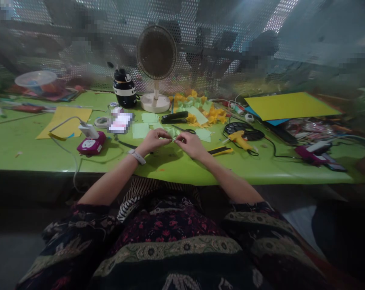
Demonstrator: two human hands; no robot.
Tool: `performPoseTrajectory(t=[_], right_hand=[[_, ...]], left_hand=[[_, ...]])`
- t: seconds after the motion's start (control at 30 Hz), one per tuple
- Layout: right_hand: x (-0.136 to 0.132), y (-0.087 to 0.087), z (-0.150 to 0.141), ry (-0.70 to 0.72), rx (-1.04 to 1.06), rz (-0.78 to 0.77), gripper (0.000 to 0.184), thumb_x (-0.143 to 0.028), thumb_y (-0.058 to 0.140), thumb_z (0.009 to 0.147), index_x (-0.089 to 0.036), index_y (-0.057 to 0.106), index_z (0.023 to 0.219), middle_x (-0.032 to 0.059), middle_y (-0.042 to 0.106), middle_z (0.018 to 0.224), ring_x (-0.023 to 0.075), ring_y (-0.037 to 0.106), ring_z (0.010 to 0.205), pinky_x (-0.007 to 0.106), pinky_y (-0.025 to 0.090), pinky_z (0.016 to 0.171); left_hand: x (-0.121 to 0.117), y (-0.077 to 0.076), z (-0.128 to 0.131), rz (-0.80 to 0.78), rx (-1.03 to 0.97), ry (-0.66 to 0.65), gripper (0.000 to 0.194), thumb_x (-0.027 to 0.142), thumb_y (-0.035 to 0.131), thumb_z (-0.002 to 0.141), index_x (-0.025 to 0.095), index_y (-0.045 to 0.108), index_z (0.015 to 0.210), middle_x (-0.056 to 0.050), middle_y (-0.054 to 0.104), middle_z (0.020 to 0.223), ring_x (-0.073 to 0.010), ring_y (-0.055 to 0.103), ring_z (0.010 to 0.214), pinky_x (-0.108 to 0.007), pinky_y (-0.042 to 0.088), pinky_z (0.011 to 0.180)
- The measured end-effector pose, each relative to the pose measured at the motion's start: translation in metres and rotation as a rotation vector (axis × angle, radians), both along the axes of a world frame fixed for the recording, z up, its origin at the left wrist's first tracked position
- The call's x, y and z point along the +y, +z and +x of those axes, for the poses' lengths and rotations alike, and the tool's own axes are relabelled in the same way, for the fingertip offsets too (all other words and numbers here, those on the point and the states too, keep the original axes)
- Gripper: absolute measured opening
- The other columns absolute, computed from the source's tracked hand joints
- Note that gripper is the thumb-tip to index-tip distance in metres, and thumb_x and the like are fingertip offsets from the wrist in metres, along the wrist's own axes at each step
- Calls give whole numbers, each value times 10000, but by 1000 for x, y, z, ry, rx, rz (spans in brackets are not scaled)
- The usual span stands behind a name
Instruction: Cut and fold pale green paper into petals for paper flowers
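Observation:
My left hand [153, 141] and my right hand [192, 145] meet at the fingertips over the near part of the green table. Both are closed in a pinch on a small, crinkled pale green paper piece [174, 132]; its lower end is hidden between the fingers. Flat pale green paper squares [140, 130] lie just beyond my left hand. Scissors [184, 129] rest behind the fingers, partly covered. A black stapler [174, 117] sits farther back. Right of my right wrist is a yellow-and-black cutter [220, 151].
A small fan [156, 52] and a dark bottle [124, 89] stand at the back. Orange paper flowers [214, 114] are heaped behind the stapler. A yellow glue gun [241, 140] with a black cord lies right. A purple power adapter [91, 143] with a cable is left.

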State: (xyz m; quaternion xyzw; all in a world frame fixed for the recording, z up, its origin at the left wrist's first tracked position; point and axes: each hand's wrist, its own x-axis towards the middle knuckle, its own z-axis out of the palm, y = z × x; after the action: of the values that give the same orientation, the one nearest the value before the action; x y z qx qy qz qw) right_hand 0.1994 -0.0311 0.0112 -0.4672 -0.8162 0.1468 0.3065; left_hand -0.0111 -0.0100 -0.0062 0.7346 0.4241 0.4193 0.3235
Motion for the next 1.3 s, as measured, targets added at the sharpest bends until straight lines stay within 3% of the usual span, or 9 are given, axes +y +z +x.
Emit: performPoseTrajectory(t=[0.67,1.3], right_hand=[[1,-4,0,20,22,-20,83,-209,652,876,-157,714,858,76,712,881,190,604,777,314,446,746],[3,-5,1,33,21,-2,71,-215,658,863,-167,699,829,59,709,853,180,595,761,305,439,734]], left_hand=[[9,-9,-1,85,-6,-5,118,286,764,718,198,816,777,-82,757,946,-214,699,903,-373,548,937],[6,-6,0,93,18,-2,101,260,764,707,197,812,770,-84,746,950,-216,697,938,-364,540,940]])
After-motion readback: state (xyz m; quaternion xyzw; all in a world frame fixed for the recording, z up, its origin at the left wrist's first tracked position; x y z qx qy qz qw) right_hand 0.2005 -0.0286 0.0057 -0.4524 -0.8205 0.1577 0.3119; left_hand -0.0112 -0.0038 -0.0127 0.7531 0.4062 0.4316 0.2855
